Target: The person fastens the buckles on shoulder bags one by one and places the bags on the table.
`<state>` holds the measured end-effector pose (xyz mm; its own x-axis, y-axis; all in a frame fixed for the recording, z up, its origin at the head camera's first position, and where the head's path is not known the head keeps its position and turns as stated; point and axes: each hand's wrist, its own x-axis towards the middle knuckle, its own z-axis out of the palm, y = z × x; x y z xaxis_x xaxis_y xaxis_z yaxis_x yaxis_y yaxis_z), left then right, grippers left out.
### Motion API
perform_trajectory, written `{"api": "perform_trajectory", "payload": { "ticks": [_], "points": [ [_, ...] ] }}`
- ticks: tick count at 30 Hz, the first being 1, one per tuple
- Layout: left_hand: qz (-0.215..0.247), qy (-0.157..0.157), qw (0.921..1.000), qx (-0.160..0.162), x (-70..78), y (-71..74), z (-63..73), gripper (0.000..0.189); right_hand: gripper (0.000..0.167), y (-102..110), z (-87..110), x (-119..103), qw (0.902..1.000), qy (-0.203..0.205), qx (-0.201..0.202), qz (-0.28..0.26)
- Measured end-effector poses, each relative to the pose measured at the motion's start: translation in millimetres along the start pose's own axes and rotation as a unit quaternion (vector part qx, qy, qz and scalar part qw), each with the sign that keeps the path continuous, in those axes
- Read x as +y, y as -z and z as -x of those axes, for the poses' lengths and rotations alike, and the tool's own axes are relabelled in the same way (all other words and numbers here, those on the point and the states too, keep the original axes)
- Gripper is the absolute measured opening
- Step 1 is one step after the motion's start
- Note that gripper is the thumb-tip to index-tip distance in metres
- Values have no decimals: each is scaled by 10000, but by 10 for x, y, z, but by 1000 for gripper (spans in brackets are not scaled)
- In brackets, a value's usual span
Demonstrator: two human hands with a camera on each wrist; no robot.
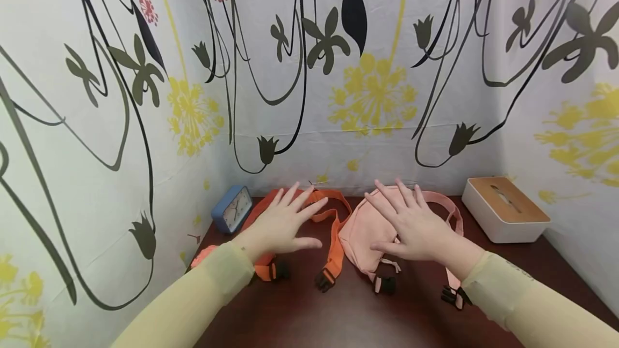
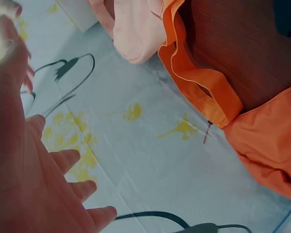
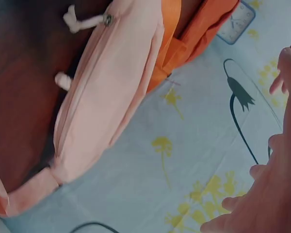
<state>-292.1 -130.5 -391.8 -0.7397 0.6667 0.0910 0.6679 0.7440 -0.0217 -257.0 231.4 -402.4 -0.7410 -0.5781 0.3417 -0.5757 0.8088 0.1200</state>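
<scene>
Both hands are held up with fingers spread, holding nothing. In the head view the left hand (image 1: 285, 224) is in front of an orange waist bag (image 1: 261, 211) and hides much of it. The bag's orange strap (image 1: 336, 240) trails toward me and ends in a black buckle (image 1: 325, 279). My right hand (image 1: 413, 224) covers part of a pink waist bag (image 1: 362, 235), whose strap (image 1: 447, 205) loops out to the right. The right wrist view shows the pink bag's zipper side with a cord pull (image 3: 82, 20). Each hand appears apart from the bags there.
A blue alarm clock (image 1: 233, 209) stands at the back left. At the back right is a white tissue box (image 1: 508, 214) with a wooden lid. Flower-patterned cloth (image 1: 309, 117) hangs around the dark wooden table (image 1: 309, 321). Another black buckle (image 1: 452, 295) lies at the right.
</scene>
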Motion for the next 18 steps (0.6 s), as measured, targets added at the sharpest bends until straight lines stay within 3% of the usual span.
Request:
{"api": "perform_trajectory", "payload": {
  "ticks": [6, 11, 18],
  "points": [
    [311, 310, 9990, -34, -110, -87, 170, 99, 104, -235, -48, -104, 9972, 576, 452, -160],
    [406, 422, 9981, 211, -192, -262, 319, 97, 101, -431, -121, -237, 9920, 981, 628, -492],
    [942, 794, 9919, 324, -260, -470, 493, 91, 86, -642, -205, -469, 9892, 735, 254, -1239]
  ]
}}
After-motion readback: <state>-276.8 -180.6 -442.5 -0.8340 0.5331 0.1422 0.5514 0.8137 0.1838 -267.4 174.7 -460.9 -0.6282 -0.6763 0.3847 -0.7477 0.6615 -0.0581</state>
